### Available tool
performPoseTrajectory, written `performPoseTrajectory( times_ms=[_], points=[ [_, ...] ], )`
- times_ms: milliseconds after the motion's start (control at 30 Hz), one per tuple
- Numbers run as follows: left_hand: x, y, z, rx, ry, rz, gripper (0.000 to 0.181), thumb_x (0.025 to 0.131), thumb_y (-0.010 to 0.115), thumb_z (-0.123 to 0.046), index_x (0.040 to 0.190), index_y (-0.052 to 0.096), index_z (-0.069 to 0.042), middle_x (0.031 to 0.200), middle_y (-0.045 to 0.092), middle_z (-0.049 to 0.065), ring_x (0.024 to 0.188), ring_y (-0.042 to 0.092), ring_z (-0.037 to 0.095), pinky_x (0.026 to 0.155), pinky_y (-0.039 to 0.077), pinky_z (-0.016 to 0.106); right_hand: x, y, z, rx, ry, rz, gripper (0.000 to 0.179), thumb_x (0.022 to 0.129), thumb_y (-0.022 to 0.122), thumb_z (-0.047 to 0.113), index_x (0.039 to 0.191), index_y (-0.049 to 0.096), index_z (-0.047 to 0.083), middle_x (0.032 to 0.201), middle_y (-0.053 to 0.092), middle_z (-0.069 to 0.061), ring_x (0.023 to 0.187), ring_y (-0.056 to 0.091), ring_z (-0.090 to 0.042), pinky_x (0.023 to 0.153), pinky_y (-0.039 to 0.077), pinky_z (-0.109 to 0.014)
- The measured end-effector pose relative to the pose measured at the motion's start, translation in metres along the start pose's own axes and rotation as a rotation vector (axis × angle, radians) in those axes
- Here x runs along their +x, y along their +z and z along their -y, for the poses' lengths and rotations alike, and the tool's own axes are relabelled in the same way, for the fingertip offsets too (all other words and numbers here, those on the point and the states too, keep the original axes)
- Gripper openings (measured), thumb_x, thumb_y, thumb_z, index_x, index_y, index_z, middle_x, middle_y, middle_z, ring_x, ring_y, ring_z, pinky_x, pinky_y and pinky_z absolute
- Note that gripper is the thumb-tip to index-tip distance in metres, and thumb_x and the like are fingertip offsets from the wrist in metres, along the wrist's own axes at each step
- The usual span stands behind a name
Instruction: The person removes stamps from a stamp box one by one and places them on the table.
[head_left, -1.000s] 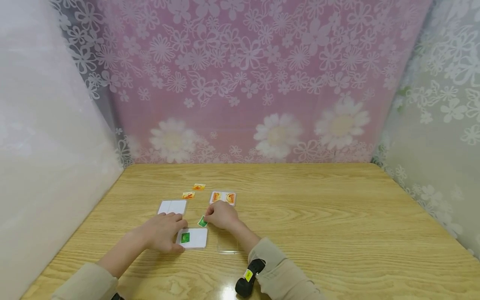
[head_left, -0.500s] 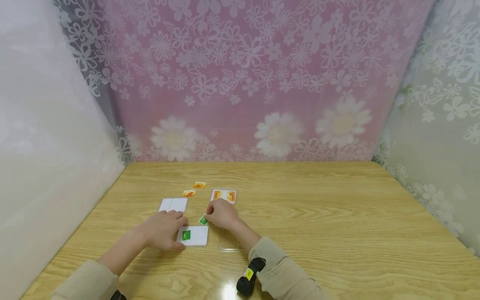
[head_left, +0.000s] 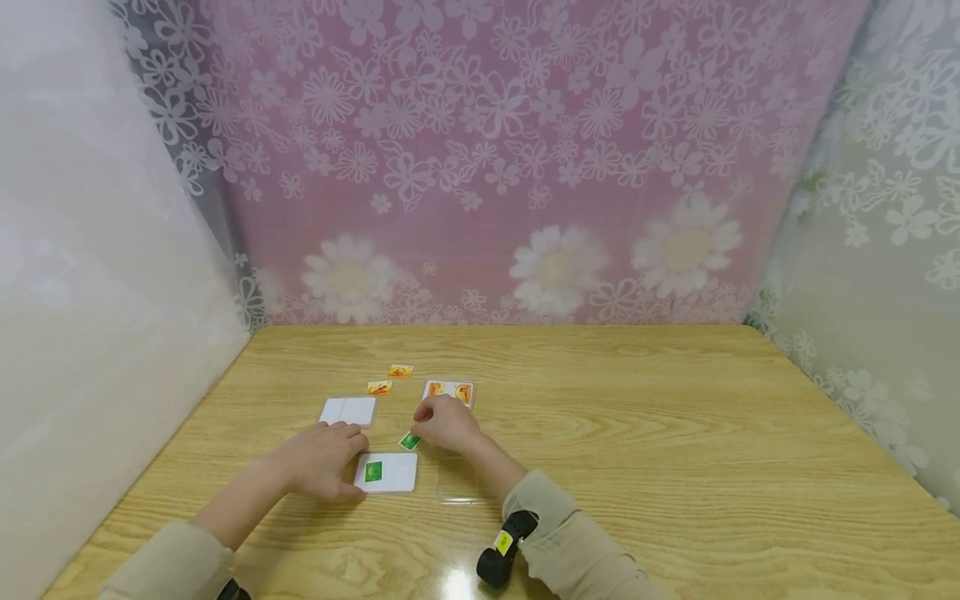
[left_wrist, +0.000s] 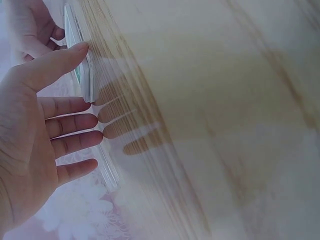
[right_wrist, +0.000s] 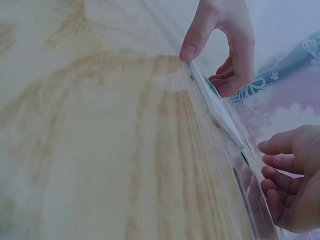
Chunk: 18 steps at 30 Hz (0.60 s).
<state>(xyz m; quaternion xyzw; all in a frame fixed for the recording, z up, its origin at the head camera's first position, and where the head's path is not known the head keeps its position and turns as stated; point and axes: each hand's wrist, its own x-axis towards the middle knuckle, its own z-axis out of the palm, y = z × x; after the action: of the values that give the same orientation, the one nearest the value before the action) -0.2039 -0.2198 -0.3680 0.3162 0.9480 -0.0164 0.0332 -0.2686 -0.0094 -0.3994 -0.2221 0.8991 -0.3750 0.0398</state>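
Observation:
A small green picture lies on the left part of a white card block point(head_left: 395, 473), thick-edged in the left wrist view. My left hand point(head_left: 322, 462) holds the block's left end between thumb point(left_wrist: 77, 48) and index finger. The other left fingers extend past it, near the table. Just behind the block, my right hand point(head_left: 448, 423) has thumb and fingertips bent together at a small green card point(head_left: 409, 441). The fingers hide one corner of this card. In the right wrist view the card's green edge point(right_wrist: 244, 156) shows close to the right thumb.
Another white card case point(head_left: 348, 411) lies behind my left hand. Two small orange cards point(head_left: 379, 387) lie farther back. A case with orange pictures point(head_left: 449, 392) is behind the right hand. A clear plastic lid point(head_left: 457, 492) lies beneath the right forearm.
The small green card has turned slightly under the right fingertips. My left hand has shifted a little left on the white block. The other cards stay where they were.

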Motion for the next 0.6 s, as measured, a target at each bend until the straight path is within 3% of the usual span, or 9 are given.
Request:
performPoseTrajectory(
  times_ms=[333,600],
  points=[
    [0.001,0.001,0.002,0.006,-0.002,0.002,0.051,0.070,0.070,-0.051,0.099,0.060,-0.010,0.101,0.058,0.004,0.095,0.056,0.025,0.080,0.044,0.047,0.002,0.004,0.005,0.155,-0.074,0.115,0.010,0.083,0.069,0.017,0.089,0.067,0.008,0.076,0.057,0.006,0.069,0.050,-0.008,0.060,0.041,-0.021],
    [0.001,0.001,0.001,-0.014,0.006,0.003,0.051,0.071,0.070,-0.052,0.099,0.060,-0.011,0.099,0.058,0.001,0.093,0.056,0.023,0.079,0.045,0.047,-0.002,0.010,0.023,0.135,-0.163,0.186,0.015,0.081,0.072,0.021,0.089,0.068,0.009,0.074,0.057,0.009,0.068,0.049,-0.004,0.059,0.040,-0.018]
  ],
)
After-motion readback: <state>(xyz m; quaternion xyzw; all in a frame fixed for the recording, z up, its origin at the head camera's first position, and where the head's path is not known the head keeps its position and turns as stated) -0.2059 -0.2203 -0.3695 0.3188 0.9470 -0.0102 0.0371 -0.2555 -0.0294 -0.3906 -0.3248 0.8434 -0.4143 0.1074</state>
